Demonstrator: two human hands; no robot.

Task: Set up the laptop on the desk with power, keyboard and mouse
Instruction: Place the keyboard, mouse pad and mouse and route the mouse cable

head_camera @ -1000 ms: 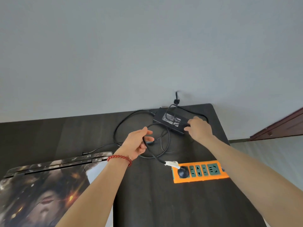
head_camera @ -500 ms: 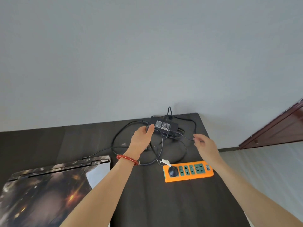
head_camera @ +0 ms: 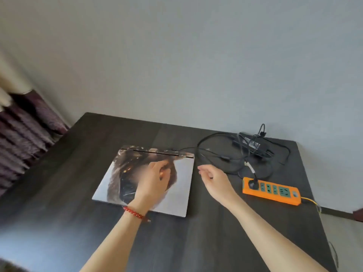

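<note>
A closed laptop (head_camera: 182,185) with a dark picture skin on its lid lies flat on the dark desk (head_camera: 59,222). My left hand (head_camera: 155,181), with a red bead bracelet at the wrist, hovers over the lid, fingers loosely curled and empty. My right hand (head_camera: 214,180) is just off the laptop's right edge, fingers apart and empty. A black power brick (head_camera: 252,143) sits at the back right among tangled black cables (head_camera: 220,158); one cable reaches the laptop's rear edge. A black plug sits in the orange power strip (head_camera: 272,191).
A grey wall rises behind the desk. Purple cushions (head_camera: 23,130) lie past the desk's left edge. The desk's right edge runs close to the power strip, whose yellow cord (head_camera: 312,203) drops over it toward the floor.
Both hands left the cables and power brick and moved left to the laptop. The view swung left, so the whole laptop lid now shows.
</note>
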